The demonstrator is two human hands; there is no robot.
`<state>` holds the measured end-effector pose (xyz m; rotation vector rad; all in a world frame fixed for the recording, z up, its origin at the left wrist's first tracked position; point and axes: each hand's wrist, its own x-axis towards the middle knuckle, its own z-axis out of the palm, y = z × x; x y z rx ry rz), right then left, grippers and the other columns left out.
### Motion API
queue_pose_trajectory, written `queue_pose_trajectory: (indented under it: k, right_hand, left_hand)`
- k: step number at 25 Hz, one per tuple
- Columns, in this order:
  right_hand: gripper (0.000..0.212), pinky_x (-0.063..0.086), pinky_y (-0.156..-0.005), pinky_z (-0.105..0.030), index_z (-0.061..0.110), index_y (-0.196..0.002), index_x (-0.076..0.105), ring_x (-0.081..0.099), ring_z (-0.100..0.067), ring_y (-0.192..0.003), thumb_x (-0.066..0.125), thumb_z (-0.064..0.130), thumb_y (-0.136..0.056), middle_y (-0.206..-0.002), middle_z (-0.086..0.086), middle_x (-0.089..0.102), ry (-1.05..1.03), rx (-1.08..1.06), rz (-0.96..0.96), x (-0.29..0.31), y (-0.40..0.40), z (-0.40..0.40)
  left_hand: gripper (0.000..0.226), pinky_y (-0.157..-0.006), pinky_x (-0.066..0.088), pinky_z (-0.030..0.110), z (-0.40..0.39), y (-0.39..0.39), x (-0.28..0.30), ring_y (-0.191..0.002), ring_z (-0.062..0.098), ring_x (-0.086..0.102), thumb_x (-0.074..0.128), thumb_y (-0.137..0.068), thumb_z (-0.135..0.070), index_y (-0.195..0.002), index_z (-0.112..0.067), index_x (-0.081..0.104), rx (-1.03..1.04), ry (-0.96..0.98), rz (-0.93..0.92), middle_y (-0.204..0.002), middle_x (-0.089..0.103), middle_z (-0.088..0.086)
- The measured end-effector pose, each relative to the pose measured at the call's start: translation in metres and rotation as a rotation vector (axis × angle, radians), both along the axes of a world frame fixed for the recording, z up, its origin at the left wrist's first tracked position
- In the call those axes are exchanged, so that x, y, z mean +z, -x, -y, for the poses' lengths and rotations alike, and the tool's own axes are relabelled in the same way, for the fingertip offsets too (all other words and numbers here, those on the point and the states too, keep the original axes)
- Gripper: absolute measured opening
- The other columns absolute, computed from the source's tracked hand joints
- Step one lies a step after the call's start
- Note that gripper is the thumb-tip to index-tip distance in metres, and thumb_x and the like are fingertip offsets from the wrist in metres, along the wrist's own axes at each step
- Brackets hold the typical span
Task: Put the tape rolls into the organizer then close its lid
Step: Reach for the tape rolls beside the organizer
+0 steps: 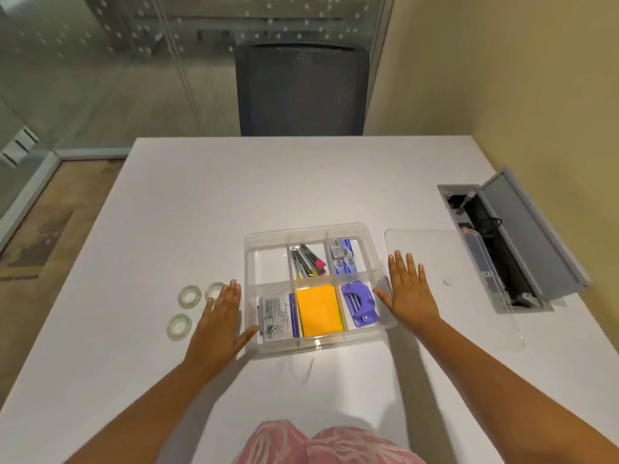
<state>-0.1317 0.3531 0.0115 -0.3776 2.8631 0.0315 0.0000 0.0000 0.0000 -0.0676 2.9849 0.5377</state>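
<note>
A clear plastic organizer (249,249) with six compartments sits open on the white table. Its far-left compartment holds nothing; the others hold a stapler, staple boxes, a leaflet, yellow notes and a purple hole punch. Three clear tape rolls lie left of it: one (190,296), another (179,326), and a third (214,290) partly under my fingertips. My left hand (219,321) rests flat and open beside the organizer's left wall. My right hand (410,293) lies flat and open against its right wall. The clear lid (445,262) lies on the table to the right.
An open grey cable hatch (522,236) is set in the table at the right, by the lid's far edge. A dark mesh chair (301,92) stands beyond the table's far edge. A yellow wall runs along the right; glass partitions stand at left.
</note>
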Motion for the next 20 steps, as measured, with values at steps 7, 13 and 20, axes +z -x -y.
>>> queue_pose_trajectory:
  k: [7,13,20]
  right_hand:
    - [0.065,0.008,-0.122,-0.037,0.009,-0.149,0.001,0.009,-0.023,-0.147,0.029,0.039,-0.099,-0.160,-0.010,0.007,0.322,-0.211,0.121,-0.033,-0.029,0.003]
    - [0.055,0.031,-0.109,-0.047,0.022,-0.150,-0.001,0.023,-0.038,-0.142,0.024,0.021,-0.101,-0.158,-0.004,0.021,0.486,-0.333,0.201,-0.035,-0.035,0.009]
    - [0.056,0.035,-0.107,-0.048,0.023,-0.149,-0.002,0.034,-0.040,-0.136,0.026,0.019,-0.101,-0.153,-0.009,0.032,0.502,-0.353,0.212,-0.037,-0.035,0.009]
  left_hand:
    - [0.101,-0.112,0.002,0.031,-0.020,-0.016,-0.029,-0.141,0.019,-0.011,0.046,-0.077,-0.063,-0.140,-0.010,-0.012,-0.043,-0.032,0.126,-0.146,-0.019,0.001]
    - [0.087,-0.113,0.002,0.028,-0.018,-0.010,-0.034,-0.144,0.020,-0.003,0.046,-0.087,-0.047,-0.139,-0.009,-0.014,-0.011,-0.065,0.113,-0.146,-0.020,0.001]
    - [0.087,-0.114,0.002,0.031,-0.018,-0.011,-0.034,-0.143,0.019,-0.006,0.044,-0.087,-0.048,-0.138,-0.011,-0.015,-0.017,-0.088,0.118,-0.147,-0.020,0.000]
